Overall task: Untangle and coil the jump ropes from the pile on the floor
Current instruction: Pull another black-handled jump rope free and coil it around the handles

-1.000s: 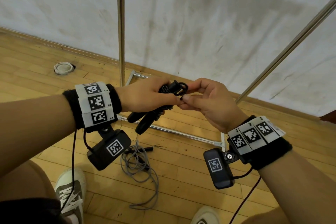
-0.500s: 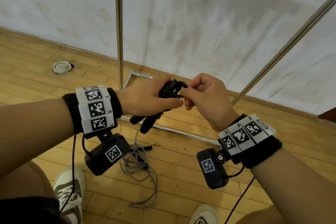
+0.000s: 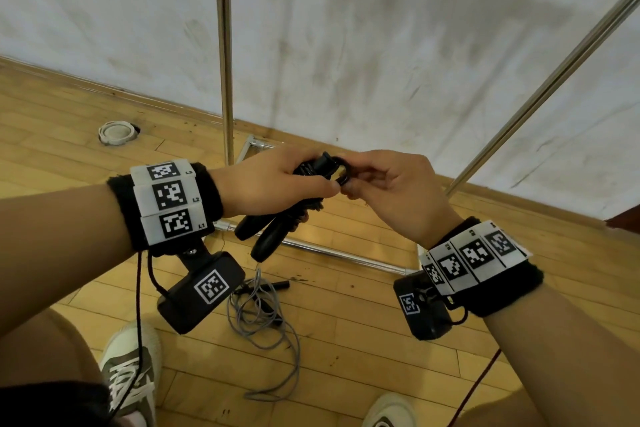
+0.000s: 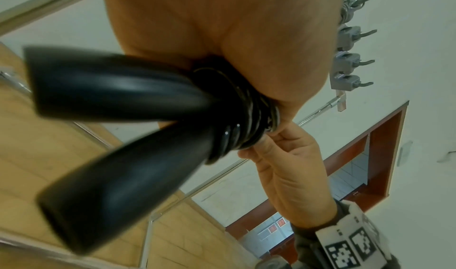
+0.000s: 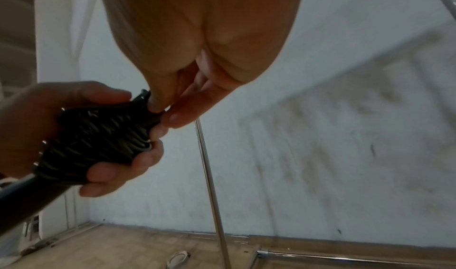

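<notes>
Head view: over the wooden floor (image 3: 346,374), by a metal rack (image 3: 224,45), the left hand (image 3: 273,184) has its fingers curled round the wound black jump rope (image 3: 277,232), handles hanging below. The right hand (image 3: 388,191) pinches the rope's last loop (image 3: 341,170) at the bundle's top. If that pinch slips, the wraps would likely spring loose. A grey rope (image 3: 263,319) lies tangled on the floor. Since a second ago the right hand has shifted slightly; the bundle looks unchanged.

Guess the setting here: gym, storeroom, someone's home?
Probably a gym or sports hall corner, not certain. Wood strip floor, scuffed white wall, a bare metal rack against it, and a grey jump rope loose on the floor while both hands wrap a black jump rope.
</notes>
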The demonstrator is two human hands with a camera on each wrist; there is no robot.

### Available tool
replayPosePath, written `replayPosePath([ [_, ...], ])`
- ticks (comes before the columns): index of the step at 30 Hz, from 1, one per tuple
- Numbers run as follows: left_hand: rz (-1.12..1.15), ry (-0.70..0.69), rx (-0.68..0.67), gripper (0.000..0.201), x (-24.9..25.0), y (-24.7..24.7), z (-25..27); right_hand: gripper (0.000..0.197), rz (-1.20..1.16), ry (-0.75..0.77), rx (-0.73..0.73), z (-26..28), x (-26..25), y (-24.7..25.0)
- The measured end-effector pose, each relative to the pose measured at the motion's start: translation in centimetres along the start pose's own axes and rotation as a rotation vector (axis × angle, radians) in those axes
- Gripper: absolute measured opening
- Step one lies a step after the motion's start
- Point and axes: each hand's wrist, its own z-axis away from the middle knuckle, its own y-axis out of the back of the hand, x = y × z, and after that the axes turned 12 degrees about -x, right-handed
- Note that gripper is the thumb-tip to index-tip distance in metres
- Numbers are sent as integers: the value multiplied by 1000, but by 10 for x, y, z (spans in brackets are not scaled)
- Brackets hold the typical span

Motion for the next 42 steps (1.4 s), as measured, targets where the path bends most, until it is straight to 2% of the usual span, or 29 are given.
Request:
replayPosePath([
  [4, 56, -13, -34, 19, 0, -2, 1, 13, 283, 77, 22, 2, -1, 8],
  [7, 67, -27, -18, 26, 2, 2, 0, 14, 443, 42, 27, 2, -1, 9],
  [11, 61, -49, -17, 30, 2, 7, 0, 15, 489, -33, 16, 3, -4, 10],
  [17, 38, -48, -4, 25, 4, 22, 1, 16, 400, -123, 3, 2, -12, 25],
  [20, -37, -55, 3, 29, 7, 23, 2, 19, 348, -160, 13, 2, -12, 26],
  [23, -49, -37, -60, 30, 5, 17, 0, 21, 283, -195, 5, 1, -11, 23],
  [27, 36, -37, -112, 44, 8, 8, -4, 22, 239, -184, 20, -3, -11, 16],
  [30, 95, -66, -122, 27, 12, 0, -5, 22, 225, -170, 63, -8, -13, 15],
  [32, 62, -92, -95, 18, 13, -4, -6, 22, 230, -158, 61, -10, -15, 15],
  [34, -13, -103, -33, 27, 11, -4, -8, 22, 247, -150, 58, -11, -16, 16],
  [37, -95, -94, 38, 29, 8, 3, -10, 23, 258, -157, 99, -13, -16, 18],
  [42, -161, -85, 36, 33, 10, 7, -13, 24, 132, -183, 198, -17, -16, 23],
])
